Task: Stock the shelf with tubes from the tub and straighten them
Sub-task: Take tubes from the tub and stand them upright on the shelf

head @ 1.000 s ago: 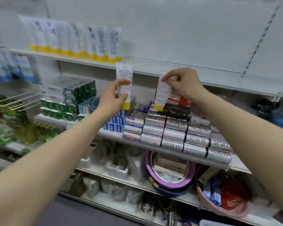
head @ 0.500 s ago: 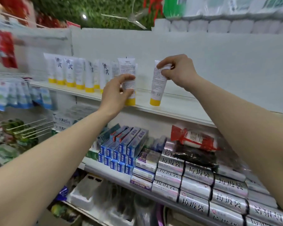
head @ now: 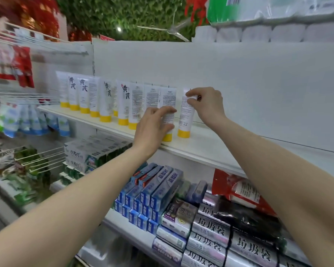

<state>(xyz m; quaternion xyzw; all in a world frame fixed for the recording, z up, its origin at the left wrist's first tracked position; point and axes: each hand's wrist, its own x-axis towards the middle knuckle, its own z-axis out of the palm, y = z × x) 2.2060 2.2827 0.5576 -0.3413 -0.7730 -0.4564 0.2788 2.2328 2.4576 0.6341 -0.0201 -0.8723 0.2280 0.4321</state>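
Observation:
A row of white tubes with yellow caps [head: 104,99] stands cap-down on the white top shelf [head: 204,145]. At the row's right end my left hand [head: 152,128] grips a tube [head: 168,105] round its lower half, its cap resting on the shelf. Just right of it stands another tube [head: 185,116]; my right hand [head: 206,105] pinches its top end between thumb and fingers. Both tubes are upright. The tub is out of sight.
The top shelf runs bare to the right of the two tubes, with a white back panel behind. Below are blue toothpaste boxes [head: 152,193], silver bag rolls [head: 210,234] and a red packet [head: 241,191]. Hanging pouches [head: 29,120] and wire pegs fill the left.
Both hands carried their tubes up from the lower shelf level and set them cap-down on the top shelf at the row's right end. The view tilted upward.

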